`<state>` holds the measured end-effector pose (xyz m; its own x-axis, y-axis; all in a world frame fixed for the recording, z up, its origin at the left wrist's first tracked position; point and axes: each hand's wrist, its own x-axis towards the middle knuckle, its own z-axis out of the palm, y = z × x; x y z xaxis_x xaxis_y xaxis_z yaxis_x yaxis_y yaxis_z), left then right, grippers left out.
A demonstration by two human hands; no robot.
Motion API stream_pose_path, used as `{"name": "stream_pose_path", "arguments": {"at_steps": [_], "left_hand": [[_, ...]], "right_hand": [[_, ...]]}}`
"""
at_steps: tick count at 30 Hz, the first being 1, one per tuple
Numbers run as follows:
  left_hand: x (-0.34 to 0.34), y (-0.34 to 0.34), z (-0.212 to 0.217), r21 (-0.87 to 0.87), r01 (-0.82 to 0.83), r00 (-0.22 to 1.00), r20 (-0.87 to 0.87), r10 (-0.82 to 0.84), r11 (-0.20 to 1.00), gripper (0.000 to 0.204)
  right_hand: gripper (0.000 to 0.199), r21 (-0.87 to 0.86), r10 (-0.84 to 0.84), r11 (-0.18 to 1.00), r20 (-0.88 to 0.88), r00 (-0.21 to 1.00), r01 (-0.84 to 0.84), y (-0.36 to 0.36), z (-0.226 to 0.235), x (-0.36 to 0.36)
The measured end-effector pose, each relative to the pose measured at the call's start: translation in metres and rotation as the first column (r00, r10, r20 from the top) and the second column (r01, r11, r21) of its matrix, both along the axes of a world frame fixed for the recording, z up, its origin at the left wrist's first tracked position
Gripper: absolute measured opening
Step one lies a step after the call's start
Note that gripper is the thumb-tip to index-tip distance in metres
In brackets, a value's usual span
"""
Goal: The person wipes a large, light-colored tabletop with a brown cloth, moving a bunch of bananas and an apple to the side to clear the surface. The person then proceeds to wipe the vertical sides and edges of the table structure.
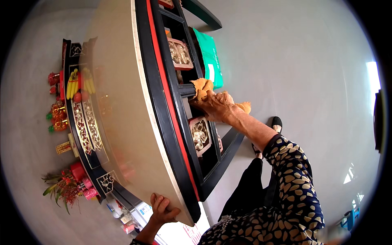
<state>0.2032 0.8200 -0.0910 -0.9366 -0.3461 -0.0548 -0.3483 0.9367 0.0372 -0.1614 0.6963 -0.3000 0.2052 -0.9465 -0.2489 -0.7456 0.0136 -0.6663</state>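
Observation:
My right hand (217, 107) is closed around an orange-tan cloth (201, 86), which sticks out on both sides of the fist. The cloth touches the black frame on the side of a table, between two carved gilt panels, an upper one (179, 53) and a lower one (200, 136). Near the table's lower corner, my left hand (163, 210) rests on the glossy beige tabletop (118, 134). Its fingers are bent slightly apart, with the thumb toward the edge, and nothing is in it. A red stripe (169, 94) runs along the black side.
A green bag or package (210, 57) lies beyond the frame. Along the table's far side stands a carved black ledge (79, 122), with bananas (72, 85), red ornaments and a potted plant (63, 185) by it. My feet, one in a black shoe (277, 121), stand on the grey floor (310, 81).

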Motion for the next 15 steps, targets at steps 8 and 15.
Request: {"name": "stream_pose_path", "arguments": {"at_steps": [8,15], "left_hand": [[-0.003,-0.001,0.001,-0.022,-0.009,1.000,0.028,0.010,1.000,0.025],[-0.004,-0.002,0.000,-0.006,-0.017,1.000,-0.014,0.017,1.000,0.023]], "right_hand": [[0.048,0.178,-0.182,0.978,0.506,0.843,0.105,0.058,-0.024,-0.025],[0.071,-0.215,-0.036,0.935,0.732,0.680,0.281,0.049,-0.026,-0.017]]}}
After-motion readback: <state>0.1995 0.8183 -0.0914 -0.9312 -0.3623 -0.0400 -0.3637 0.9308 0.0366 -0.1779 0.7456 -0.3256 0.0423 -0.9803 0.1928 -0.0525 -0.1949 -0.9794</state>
